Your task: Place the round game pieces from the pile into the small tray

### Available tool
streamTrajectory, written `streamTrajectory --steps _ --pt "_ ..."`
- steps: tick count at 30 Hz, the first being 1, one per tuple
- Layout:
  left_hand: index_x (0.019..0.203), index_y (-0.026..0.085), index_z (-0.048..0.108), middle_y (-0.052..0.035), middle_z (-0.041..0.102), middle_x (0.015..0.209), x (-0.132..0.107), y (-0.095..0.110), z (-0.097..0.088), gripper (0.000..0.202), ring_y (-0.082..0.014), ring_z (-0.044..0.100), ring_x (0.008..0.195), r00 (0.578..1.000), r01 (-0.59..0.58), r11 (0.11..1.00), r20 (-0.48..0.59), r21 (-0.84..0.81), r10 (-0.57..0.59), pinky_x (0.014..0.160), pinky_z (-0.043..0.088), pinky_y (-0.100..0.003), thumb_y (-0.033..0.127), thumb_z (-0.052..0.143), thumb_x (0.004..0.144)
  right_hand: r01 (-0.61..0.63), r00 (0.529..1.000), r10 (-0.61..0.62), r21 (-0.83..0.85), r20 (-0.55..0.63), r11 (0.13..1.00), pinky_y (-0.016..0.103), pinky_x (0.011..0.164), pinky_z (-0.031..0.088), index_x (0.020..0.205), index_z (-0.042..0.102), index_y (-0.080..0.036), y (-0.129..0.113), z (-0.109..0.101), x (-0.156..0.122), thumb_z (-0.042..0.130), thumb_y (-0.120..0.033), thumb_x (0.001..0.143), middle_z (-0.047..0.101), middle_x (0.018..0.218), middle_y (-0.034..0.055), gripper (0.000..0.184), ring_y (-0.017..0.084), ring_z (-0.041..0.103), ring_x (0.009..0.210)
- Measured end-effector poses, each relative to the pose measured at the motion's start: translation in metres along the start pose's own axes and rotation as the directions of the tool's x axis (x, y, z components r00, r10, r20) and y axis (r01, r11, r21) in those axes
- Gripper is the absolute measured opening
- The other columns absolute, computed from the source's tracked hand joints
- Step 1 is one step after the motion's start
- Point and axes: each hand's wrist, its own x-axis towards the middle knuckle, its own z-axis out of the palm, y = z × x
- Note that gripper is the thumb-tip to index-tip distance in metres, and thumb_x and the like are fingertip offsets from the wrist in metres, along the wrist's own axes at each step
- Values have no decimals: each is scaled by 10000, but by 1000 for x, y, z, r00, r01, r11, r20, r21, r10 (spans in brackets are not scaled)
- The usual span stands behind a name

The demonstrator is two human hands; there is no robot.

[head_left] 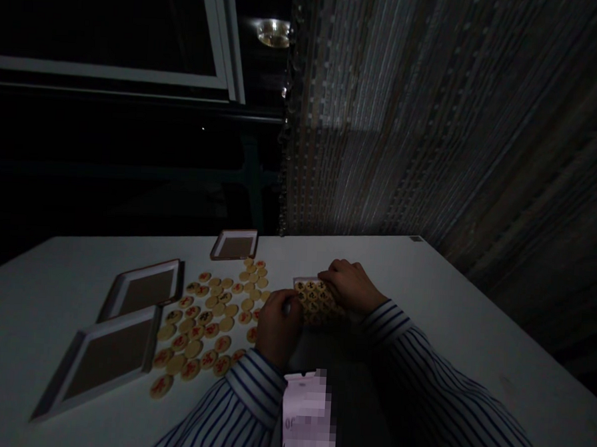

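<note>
A small box (304,278) stands on the table before me, with rows of round Chinese chess pieces (313,298) packed in it, their dark characters facing up. My left hand (279,324) is at the box's left side, fingers curled and pressed together; whatever lies between them is hidden. Over the far right corner of the box bends my right hand (352,286), its fingertips closed down on the edge or the pieces there. Left of my left hand, many loose Chinese chess pieces (211,330) are spread out, some showing red or black characters, others plain.
Two shallow open box parts (153,339) (179,284) lie at the left, one touching the other. Another open lid or tray (234,247) is near the far edge of the white table (451,365). A lit phone (305,410) is close to me. A string curtain (384,121) hangs behind.
</note>
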Motion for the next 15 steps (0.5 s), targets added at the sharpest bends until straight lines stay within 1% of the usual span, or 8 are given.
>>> streamTrajectory --steps 3,6,8,10,12,13,15 --pt "863 147 611 -70 633 864 0 1 0 198 -179 588 840 1000 6 1000 9 1 -6 752 472 -327 224 458 764 -24 999 26 34 -48 999 325 770 321 1081 571 -234 7 -7 -4 340 -319 886 563 1003 91 315 213 475 951" --pt "907 143 595 -80 623 904 0 2 -1 214 -189 578 880 999 -16 999 38 47 14 777 464 -345 223 455 768 -36 995 43 88 -86 995 319 813 339 1131 540 -192 13 -7 -13 322 -312 890 582 1022 99 347 203 495 970" --pt "947 142 579 -85 610 938 -1 3 -3 230 -196 562 915 996 -66 994 67 92 60 808 451 -362 217 465 762 -37 993 54 167 -101 985 308 850 346 1172 507 -160 16 -1 -23 319 -305 889 584 1062 108 369 189 502 999" --pt "996 143 554 -91 591 984 -3 3 -4 268 -207 540 954 986 -135 984 114 117 121 837 437 -376 219 494 746 -36 991 69 271 -111 962 309 862 364 1196 486 -131 17 7 -36 359 -327 872 579 1100 119 400 192 512 1006" --pt "1054 150 521 -98 565 1040 -4 4 -6 339 -216 518 994 966 -199 973 187 116 176 860 425 -386 218 532 722 -5 994 47 392 -96 920 309 841 394 1251 430 -151 19 17 -48 427 -349 838 555 1156 111 458 186 529 978" --pt "1079 157 504 -100 552 1064 -5 3 -6 380 -218 511 1008 954 -226 968 226 110 197 866 422 -387 212 552 706 -8 995 50 451 -82 892 308 806 417 1268 411 -173 20 21 -53 458 -361 820 562 1143 102 488 182 545 931" --pt "1113 176 482 -98 531 1100 -6 2 -7 454 -219 507 1022 934 -262 960 277 97 226 864 425 -380 197 585 672 -19 997 58 532 -57 846 311 736 449 1279 395 -172 22 31 -62 509 -375 785 605 1036 94 546 176 565 823"
